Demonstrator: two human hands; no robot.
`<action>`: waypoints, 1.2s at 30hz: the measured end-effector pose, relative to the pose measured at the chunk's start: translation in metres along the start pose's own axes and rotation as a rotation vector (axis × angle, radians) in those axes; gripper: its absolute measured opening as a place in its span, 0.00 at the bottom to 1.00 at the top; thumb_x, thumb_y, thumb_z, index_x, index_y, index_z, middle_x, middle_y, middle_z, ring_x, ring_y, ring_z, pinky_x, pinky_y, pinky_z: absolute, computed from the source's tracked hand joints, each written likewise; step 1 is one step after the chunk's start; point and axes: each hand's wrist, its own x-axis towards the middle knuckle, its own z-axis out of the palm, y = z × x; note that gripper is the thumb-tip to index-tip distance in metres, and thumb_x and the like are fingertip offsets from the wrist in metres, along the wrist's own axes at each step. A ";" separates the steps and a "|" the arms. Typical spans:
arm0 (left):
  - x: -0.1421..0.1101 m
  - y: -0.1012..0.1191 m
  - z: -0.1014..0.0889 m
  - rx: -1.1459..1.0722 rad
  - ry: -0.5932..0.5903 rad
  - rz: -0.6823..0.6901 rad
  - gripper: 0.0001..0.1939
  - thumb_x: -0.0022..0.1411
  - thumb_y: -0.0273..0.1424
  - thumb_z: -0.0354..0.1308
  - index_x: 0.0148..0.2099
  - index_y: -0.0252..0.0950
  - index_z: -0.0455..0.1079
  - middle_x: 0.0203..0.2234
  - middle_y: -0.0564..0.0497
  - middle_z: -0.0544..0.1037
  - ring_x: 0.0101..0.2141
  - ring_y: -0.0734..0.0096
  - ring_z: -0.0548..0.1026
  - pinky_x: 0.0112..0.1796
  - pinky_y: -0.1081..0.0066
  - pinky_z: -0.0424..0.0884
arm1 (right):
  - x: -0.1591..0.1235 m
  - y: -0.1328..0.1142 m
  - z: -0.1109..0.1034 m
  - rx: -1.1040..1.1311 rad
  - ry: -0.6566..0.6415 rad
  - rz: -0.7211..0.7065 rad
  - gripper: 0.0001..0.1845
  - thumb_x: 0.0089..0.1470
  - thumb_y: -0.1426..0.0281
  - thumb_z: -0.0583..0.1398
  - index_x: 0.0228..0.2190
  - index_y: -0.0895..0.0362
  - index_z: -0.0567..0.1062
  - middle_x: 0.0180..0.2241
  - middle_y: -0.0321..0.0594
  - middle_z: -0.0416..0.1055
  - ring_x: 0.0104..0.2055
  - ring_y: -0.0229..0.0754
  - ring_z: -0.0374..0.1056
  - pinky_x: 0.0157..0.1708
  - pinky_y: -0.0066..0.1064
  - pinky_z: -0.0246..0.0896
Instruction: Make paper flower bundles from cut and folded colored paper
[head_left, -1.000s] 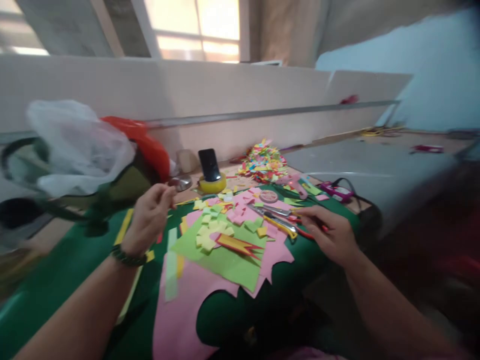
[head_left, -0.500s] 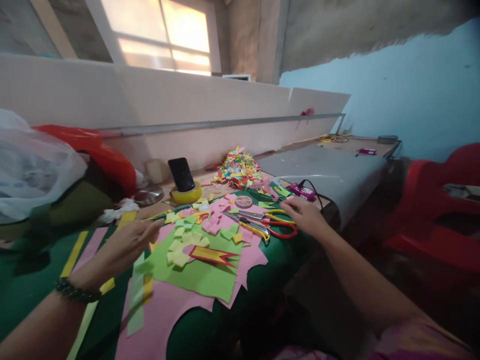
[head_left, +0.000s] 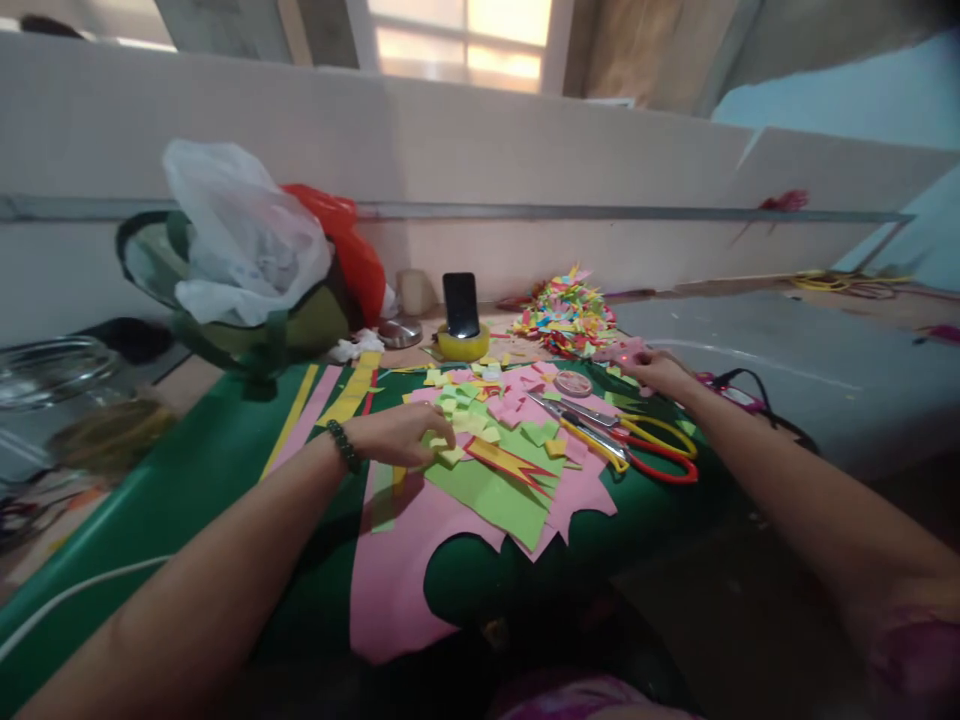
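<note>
My left hand (head_left: 401,435), a dark bead bracelet on its wrist, hovers with curved, parted fingers at the left side of a pale yellow folded-paper rosette (head_left: 448,455). From the rosette a yellow and red ribbon tail (head_left: 510,465) points right, over a light green sheet (head_left: 491,500). Pink cut paper (head_left: 397,600) lies beneath. Farther back on the right, my right hand (head_left: 660,375) is closed around a pink glue gun (head_left: 622,352) with a small red light; its handle is mostly hidden. Scissors with red and yellow handles (head_left: 660,465) and a yellow-handled cutter (head_left: 600,445) lie between.
A heap of coloured paper scraps (head_left: 566,310) sits at the back. Left of it are a phone (head_left: 460,305) on a yellow tape roll (head_left: 463,345), a metal dish (head_left: 400,332) and a bag with white plastic (head_left: 247,240). Paper strips (head_left: 307,420) lie on the green cover.
The view has swung left. My left hand has moved right to the yellow rosette, and my right hand has reached back from beside the scissors and taken hold of the pink glue gun.
</note>
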 end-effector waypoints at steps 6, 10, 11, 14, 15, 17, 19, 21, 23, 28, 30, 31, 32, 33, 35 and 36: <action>0.002 -0.003 0.006 -0.020 0.008 -0.013 0.20 0.48 0.23 0.53 0.44 0.37 0.76 0.43 0.46 0.77 0.42 0.63 0.75 0.44 0.70 0.69 | -0.033 -0.039 -0.036 0.077 0.109 -0.039 0.23 0.55 0.54 0.57 0.25 0.63 0.73 0.18 0.40 0.65 0.21 0.34 0.58 0.25 0.32 0.52; 0.004 -0.007 0.008 -0.047 0.031 -0.002 0.17 0.50 0.25 0.53 0.42 0.36 0.77 0.41 0.46 0.78 0.40 0.65 0.75 0.42 0.71 0.69 | -0.080 -0.071 -0.031 0.259 -0.110 -0.156 0.26 0.53 0.50 0.57 0.24 0.61 0.74 0.13 0.33 0.58 0.17 0.32 0.52 0.19 0.29 0.47; 0.004 -0.007 0.009 -0.056 0.039 0.006 0.16 0.51 0.26 0.53 0.41 0.36 0.77 0.39 0.46 0.78 0.38 0.65 0.75 0.41 0.71 0.69 | -0.092 -0.078 -0.025 0.287 -0.219 -0.194 0.26 0.52 0.49 0.57 0.25 0.60 0.74 0.13 0.32 0.58 0.16 0.32 0.52 0.18 0.28 0.47; 0.003 -0.005 0.008 -0.069 0.049 0.030 0.11 0.52 0.28 0.54 0.36 0.37 0.77 0.36 0.47 0.79 0.35 0.67 0.75 0.38 0.72 0.68 | -0.123 -0.096 -0.004 0.249 -0.477 -0.267 0.27 0.50 0.45 0.57 0.21 0.56 0.70 0.13 0.31 0.58 0.15 0.33 0.53 0.16 0.27 0.47; 0.003 -0.004 0.008 -0.066 0.046 0.035 0.10 0.52 0.28 0.54 0.34 0.37 0.77 0.35 0.48 0.79 0.33 0.67 0.74 0.37 0.72 0.68 | -0.130 -0.101 0.003 0.206 -0.526 -0.292 0.27 0.51 0.45 0.56 0.19 0.55 0.67 0.13 0.31 0.57 0.15 0.33 0.52 0.15 0.27 0.46; 0.003 -0.002 0.008 -0.051 0.040 0.046 0.09 0.51 0.28 0.54 0.31 0.37 0.76 0.33 0.48 0.78 0.31 0.68 0.74 0.34 0.73 0.67 | -0.140 -0.109 0.016 0.111 -0.557 -0.351 0.28 0.54 0.45 0.53 0.17 0.54 0.64 0.13 0.30 0.54 0.16 0.33 0.51 0.15 0.27 0.43; 0.003 -0.001 0.009 -0.034 0.043 0.061 0.08 0.50 0.27 0.54 0.29 0.37 0.75 0.30 0.48 0.78 0.29 0.69 0.73 0.32 0.73 0.66 | -0.144 -0.115 0.027 0.039 -0.522 -0.409 0.29 0.56 0.46 0.51 0.17 0.54 0.62 0.14 0.30 0.52 0.16 0.33 0.50 0.16 0.27 0.41; 0.003 -0.001 0.011 -0.029 0.059 0.068 0.08 0.50 0.27 0.54 0.28 0.37 0.75 0.28 0.48 0.78 0.28 0.69 0.72 0.31 0.72 0.65 | -0.145 -0.120 0.035 -0.019 -0.482 -0.445 0.29 0.57 0.46 0.50 0.15 0.54 0.59 0.14 0.31 0.51 0.17 0.33 0.49 0.16 0.27 0.40; 0.004 -0.001 0.012 -0.033 0.075 0.057 0.09 0.49 0.27 0.54 0.30 0.37 0.76 0.28 0.49 0.78 0.28 0.69 0.73 0.32 0.72 0.66 | -0.144 -0.123 0.042 -0.075 -0.474 -0.464 0.29 0.58 0.48 0.51 0.15 0.54 0.57 0.15 0.31 0.51 0.17 0.32 0.47 0.16 0.27 0.40; 0.004 0.001 0.013 -0.008 0.077 -0.008 0.12 0.48 0.27 0.55 0.35 0.38 0.78 0.34 0.48 0.80 0.34 0.66 0.75 0.36 0.71 0.68 | -0.140 -0.126 0.049 -0.183 -0.499 -0.471 0.26 0.59 0.52 0.53 0.17 0.56 0.63 0.16 0.32 0.56 0.18 0.33 0.50 0.18 0.27 0.42; 0.003 0.004 0.012 0.012 0.072 -0.028 0.13 0.48 0.26 0.55 0.36 0.37 0.78 0.35 0.47 0.81 0.35 0.65 0.75 0.37 0.70 0.68 | -0.138 -0.126 0.049 -0.204 -0.492 -0.477 0.26 0.59 0.53 0.53 0.17 0.56 0.65 0.16 0.32 0.57 0.18 0.33 0.50 0.18 0.27 0.41; 0.003 0.005 0.012 0.024 0.069 -0.037 0.14 0.48 0.26 0.55 0.36 0.37 0.79 0.36 0.47 0.81 0.36 0.64 0.75 0.38 0.69 0.68 | -0.137 -0.126 0.050 -0.207 -0.486 -0.486 0.26 0.59 0.53 0.53 0.17 0.56 0.65 0.15 0.33 0.57 0.18 0.33 0.50 0.18 0.27 0.41; 0.003 0.007 0.011 0.036 0.061 -0.047 0.14 0.48 0.26 0.55 0.36 0.37 0.79 0.37 0.46 0.81 0.37 0.63 0.75 0.38 0.69 0.68 | -0.137 -0.126 0.050 -0.204 -0.481 -0.498 0.26 0.59 0.53 0.54 0.17 0.56 0.65 0.15 0.33 0.57 0.18 0.33 0.50 0.18 0.28 0.42; 0.002 0.008 0.011 0.047 0.053 -0.056 0.14 0.49 0.25 0.54 0.37 0.37 0.79 0.37 0.45 0.81 0.37 0.63 0.75 0.38 0.68 0.68 | -0.136 -0.126 0.050 -0.194 -0.478 -0.509 0.26 0.59 0.53 0.53 0.17 0.56 0.66 0.15 0.34 0.58 0.18 0.33 0.51 0.19 0.28 0.43; 0.002 0.010 0.010 0.067 0.044 -0.073 0.15 0.49 0.25 0.54 0.38 0.36 0.79 0.37 0.45 0.80 0.37 0.63 0.75 0.38 0.68 0.67 | -0.135 -0.126 0.049 -0.177 -0.474 -0.513 0.26 0.60 0.53 0.53 0.18 0.56 0.67 0.16 0.34 0.59 0.19 0.34 0.52 0.20 0.28 0.44; 0.002 0.011 0.010 0.078 0.041 -0.077 0.15 0.49 0.26 0.54 0.38 0.36 0.79 0.37 0.45 0.80 0.36 0.63 0.75 0.37 0.68 0.67 | -0.135 -0.127 0.049 -0.182 -0.474 -0.502 0.25 0.60 0.53 0.53 0.18 0.56 0.67 0.16 0.34 0.59 0.20 0.34 0.52 0.20 0.28 0.45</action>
